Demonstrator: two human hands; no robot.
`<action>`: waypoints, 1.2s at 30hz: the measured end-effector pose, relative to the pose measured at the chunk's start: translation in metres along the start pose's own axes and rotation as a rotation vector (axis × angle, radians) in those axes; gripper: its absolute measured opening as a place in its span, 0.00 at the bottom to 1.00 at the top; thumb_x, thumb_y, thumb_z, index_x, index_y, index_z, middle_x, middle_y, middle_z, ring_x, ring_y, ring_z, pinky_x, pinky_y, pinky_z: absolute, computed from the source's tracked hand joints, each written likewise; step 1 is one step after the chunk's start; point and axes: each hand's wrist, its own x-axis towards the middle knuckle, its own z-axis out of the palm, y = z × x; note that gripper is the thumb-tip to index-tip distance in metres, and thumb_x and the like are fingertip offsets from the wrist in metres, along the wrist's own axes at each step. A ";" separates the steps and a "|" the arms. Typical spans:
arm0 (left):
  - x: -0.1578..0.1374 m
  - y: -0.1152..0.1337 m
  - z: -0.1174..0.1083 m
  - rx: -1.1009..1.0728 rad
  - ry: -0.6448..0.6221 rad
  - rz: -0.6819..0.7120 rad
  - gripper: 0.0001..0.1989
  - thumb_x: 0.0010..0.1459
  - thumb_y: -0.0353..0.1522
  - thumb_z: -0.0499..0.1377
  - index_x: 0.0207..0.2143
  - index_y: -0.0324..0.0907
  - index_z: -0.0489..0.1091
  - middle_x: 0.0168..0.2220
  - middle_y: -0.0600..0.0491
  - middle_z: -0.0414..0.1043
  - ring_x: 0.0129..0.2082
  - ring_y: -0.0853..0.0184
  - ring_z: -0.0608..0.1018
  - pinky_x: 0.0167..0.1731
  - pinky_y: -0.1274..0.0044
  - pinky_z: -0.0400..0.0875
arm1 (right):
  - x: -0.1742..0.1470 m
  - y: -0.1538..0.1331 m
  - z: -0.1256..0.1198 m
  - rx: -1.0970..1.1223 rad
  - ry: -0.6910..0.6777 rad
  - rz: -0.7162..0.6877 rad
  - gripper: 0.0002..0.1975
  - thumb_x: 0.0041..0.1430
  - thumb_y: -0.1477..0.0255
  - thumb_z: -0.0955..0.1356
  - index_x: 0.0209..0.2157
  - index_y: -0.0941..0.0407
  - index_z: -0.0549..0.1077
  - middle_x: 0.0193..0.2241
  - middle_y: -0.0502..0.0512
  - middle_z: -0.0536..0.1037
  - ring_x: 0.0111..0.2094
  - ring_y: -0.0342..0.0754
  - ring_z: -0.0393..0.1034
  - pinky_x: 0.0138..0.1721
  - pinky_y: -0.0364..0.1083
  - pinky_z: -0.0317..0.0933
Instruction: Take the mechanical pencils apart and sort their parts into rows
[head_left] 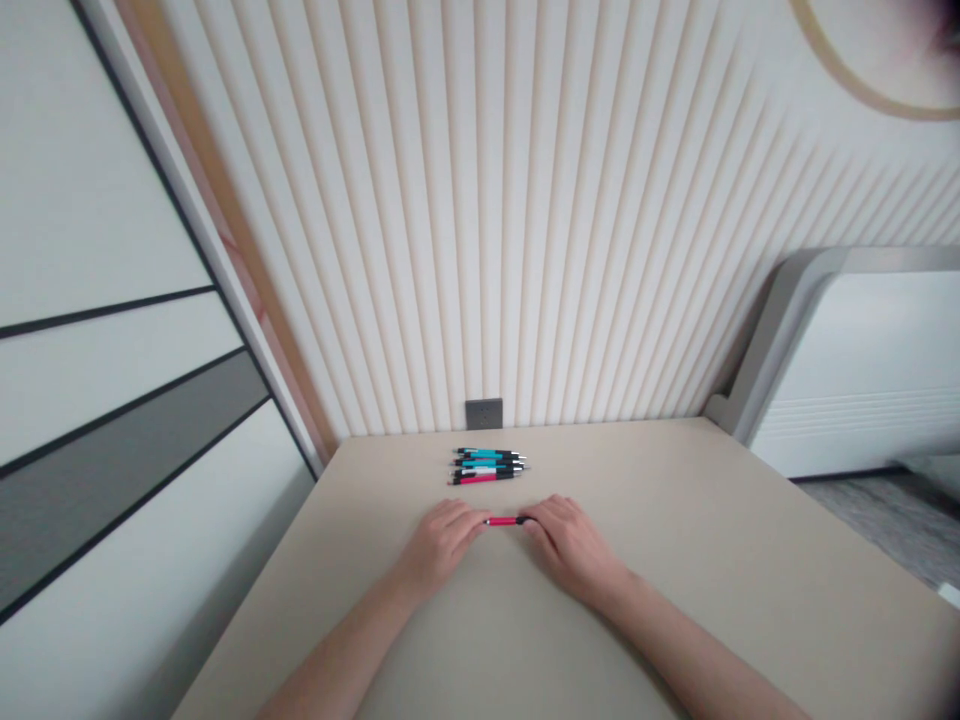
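Note:
A red pen [502,521] with a black end lies sideways between my two hands, low over the table or on it. My left hand [444,537] pinches its left end between thumb and fingers. At the black right end, my right hand [566,540] has its thumb and fingers closed on the pen, and they hide its tip. Just beyond the hands several pens [487,466] lie side by side in a row, tips to the right. Their barrels are blue, white and red, with black grips.
The beige table [675,510] runs back to a ribbed cream wall [487,220]. A dark wall socket [484,413] sits just behind the row of pens. White cabinet panels [112,420] stand at the left, and a white-and-grey headboard [862,360] at the right.

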 end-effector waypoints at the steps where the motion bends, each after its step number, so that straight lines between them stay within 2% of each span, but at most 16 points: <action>1: 0.000 0.000 0.000 0.000 -0.003 0.000 0.13 0.69 0.33 0.49 0.44 0.40 0.72 0.33 0.49 0.76 0.33 0.66 0.75 0.35 0.74 0.71 | 0.000 0.000 0.000 0.001 -0.005 0.010 0.09 0.69 0.69 0.60 0.42 0.53 0.70 0.35 0.54 0.76 0.38 0.50 0.69 0.42 0.49 0.61; 3: 0.000 0.000 0.000 -0.004 -0.010 0.000 0.13 0.69 0.33 0.49 0.44 0.40 0.72 0.33 0.49 0.76 0.33 0.66 0.75 0.35 0.74 0.71 | -0.001 -0.001 0.000 0.011 0.001 0.035 0.08 0.68 0.69 0.61 0.40 0.54 0.70 0.35 0.55 0.76 0.37 0.51 0.69 0.41 0.49 0.61; 6: 0.000 0.000 0.000 -0.011 -0.013 0.000 0.12 0.69 0.33 0.49 0.44 0.40 0.72 0.33 0.49 0.76 0.33 0.66 0.75 0.35 0.74 0.70 | -0.001 -0.002 0.000 0.037 0.014 0.041 0.11 0.66 0.67 0.63 0.48 0.55 0.67 0.38 0.56 0.76 0.40 0.51 0.69 0.43 0.50 0.61; 8: 0.001 0.000 0.000 -0.014 -0.009 -0.001 0.12 0.68 0.33 0.50 0.45 0.40 0.72 0.34 0.49 0.76 0.34 0.66 0.75 0.35 0.74 0.70 | -0.001 -0.002 -0.001 0.040 -0.007 0.024 0.12 0.68 0.67 0.61 0.50 0.53 0.67 0.38 0.56 0.76 0.40 0.51 0.69 0.44 0.50 0.61; 11: 0.001 0.001 -0.001 -0.010 -0.007 0.004 0.13 0.69 0.33 0.49 0.45 0.40 0.72 0.34 0.48 0.76 0.33 0.66 0.75 0.35 0.74 0.71 | 0.000 -0.001 0.000 0.027 -0.022 0.025 0.11 0.69 0.68 0.58 0.43 0.53 0.71 0.35 0.55 0.76 0.38 0.50 0.69 0.42 0.49 0.61; 13: 0.002 0.002 -0.001 -0.002 -0.007 0.003 0.13 0.69 0.33 0.49 0.44 0.39 0.73 0.33 0.48 0.76 0.33 0.66 0.75 0.35 0.74 0.71 | 0.000 0.000 0.001 0.030 0.001 0.045 0.09 0.68 0.69 0.60 0.41 0.54 0.70 0.35 0.55 0.76 0.37 0.50 0.69 0.41 0.49 0.61; 16: 0.001 0.002 -0.001 0.007 -0.013 -0.009 0.14 0.69 0.33 0.48 0.44 0.40 0.73 0.33 0.48 0.76 0.32 0.66 0.75 0.35 0.74 0.71 | -0.001 -0.001 0.002 0.051 0.011 0.041 0.09 0.66 0.68 0.63 0.46 0.54 0.69 0.37 0.56 0.76 0.39 0.51 0.69 0.42 0.49 0.61; 19: 0.001 0.001 -0.001 0.009 -0.027 -0.011 0.14 0.69 0.34 0.48 0.45 0.41 0.73 0.34 0.48 0.76 0.33 0.66 0.75 0.36 0.74 0.71 | -0.001 -0.002 0.001 0.057 -0.019 -0.008 0.11 0.68 0.68 0.61 0.49 0.52 0.69 0.38 0.55 0.76 0.39 0.50 0.69 0.43 0.49 0.61; 23: 0.000 -0.001 -0.001 0.005 -0.028 -0.032 0.13 0.69 0.33 0.49 0.45 0.41 0.72 0.35 0.48 0.76 0.35 0.65 0.75 0.38 0.73 0.71 | 0.000 -0.003 0.000 0.032 -0.013 -0.036 0.11 0.69 0.70 0.59 0.43 0.53 0.72 0.34 0.55 0.76 0.36 0.49 0.68 0.40 0.47 0.59; 29: -0.002 -0.003 0.000 -0.009 0.044 -0.160 0.11 0.67 0.31 0.50 0.44 0.42 0.71 0.39 0.48 0.74 0.40 0.64 0.75 0.43 0.71 0.71 | 0.001 -0.002 -0.002 -0.018 0.032 0.048 0.07 0.64 0.73 0.62 0.34 0.55 0.71 0.29 0.53 0.74 0.33 0.48 0.67 0.38 0.46 0.58; 32: -0.002 -0.005 -0.001 -0.002 0.103 -0.236 0.11 0.67 0.31 0.49 0.45 0.42 0.69 0.39 0.48 0.73 0.41 0.63 0.75 0.44 0.71 0.71 | 0.000 -0.002 -0.001 -0.026 0.041 0.081 0.06 0.62 0.75 0.63 0.32 0.56 0.70 0.28 0.52 0.74 0.33 0.47 0.66 0.38 0.46 0.58; 36: -0.002 -0.007 -0.002 -0.011 0.139 -0.286 0.11 0.67 0.30 0.49 0.46 0.41 0.68 0.38 0.48 0.72 0.39 0.64 0.75 0.42 0.72 0.71 | -0.002 -0.003 0.003 -0.041 -0.009 0.050 0.06 0.61 0.75 0.64 0.30 0.56 0.71 0.30 0.53 0.73 0.35 0.48 0.66 0.40 0.47 0.59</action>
